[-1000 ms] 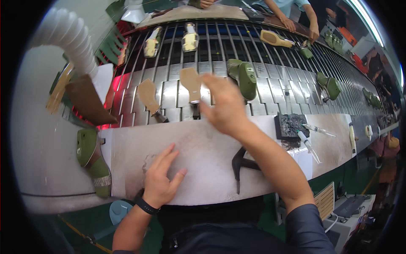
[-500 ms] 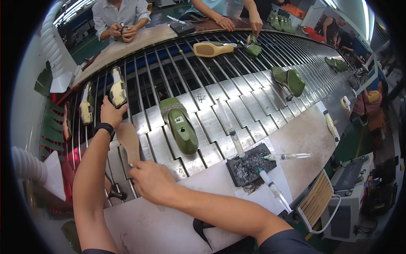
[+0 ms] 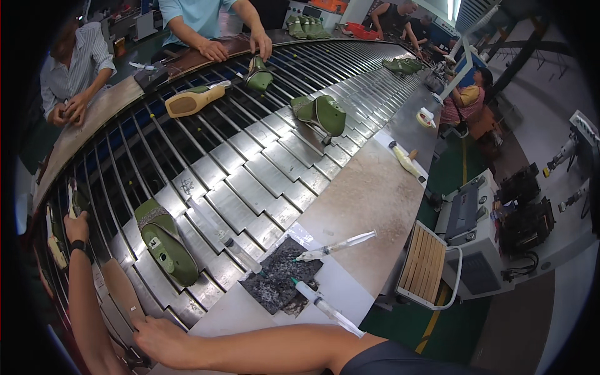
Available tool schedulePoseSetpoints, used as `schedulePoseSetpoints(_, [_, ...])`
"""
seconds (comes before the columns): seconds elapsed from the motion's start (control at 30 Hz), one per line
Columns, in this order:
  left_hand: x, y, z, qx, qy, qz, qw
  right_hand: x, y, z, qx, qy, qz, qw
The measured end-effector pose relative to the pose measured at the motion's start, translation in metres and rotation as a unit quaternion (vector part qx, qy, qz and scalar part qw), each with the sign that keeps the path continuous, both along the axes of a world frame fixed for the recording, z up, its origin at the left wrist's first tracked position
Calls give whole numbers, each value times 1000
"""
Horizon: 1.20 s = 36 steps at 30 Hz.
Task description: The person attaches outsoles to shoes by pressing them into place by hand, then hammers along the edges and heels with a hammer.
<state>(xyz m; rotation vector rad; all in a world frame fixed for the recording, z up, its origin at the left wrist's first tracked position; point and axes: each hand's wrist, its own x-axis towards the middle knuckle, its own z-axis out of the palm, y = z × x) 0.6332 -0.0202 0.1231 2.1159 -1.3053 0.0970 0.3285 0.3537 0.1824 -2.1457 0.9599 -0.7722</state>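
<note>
Pale shoe piece (image 3: 56, 240): at the frame's left edge, on the conveyor (image 3: 234, 203), just beside the left wrist; a sideways swing of that arm could knock it askew.
Left hand (image 3: 77, 226): left of frame, fingers bent at the near end of a cream-and-dark shoe piece (image 3: 77, 199); I cannot tell whether they are clamped on it. A loose hold could let it twist or drop.
Tan sole (image 3: 122, 287): lower left, lying lengthwise close beside the left forearm (image 3: 87, 300), which could brush it out of line.
Right hand (image 3: 164, 340): lower left, fingers curled together at the sole's near end; whether they pinch it is hidden. Uneven pressure there could tilt the sole.
Green shoe (image 3: 169, 247): right of the sole, on the conveyor's metal plates; a wide sweep of the right arm could topple it.
Lower syringe (image 3: 325, 306): bottom centre, its plunger end close to the right forearm (image 3: 269, 347); a bump could roll it off the dark block (image 3: 275, 287).
</note>
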Motion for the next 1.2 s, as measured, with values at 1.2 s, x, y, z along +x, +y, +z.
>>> schedulePoseSetpoints(1.2, [-89, 697, 186, -187, 200, -188, 943, -46, 206, 58, 158, -166, -152, 961])
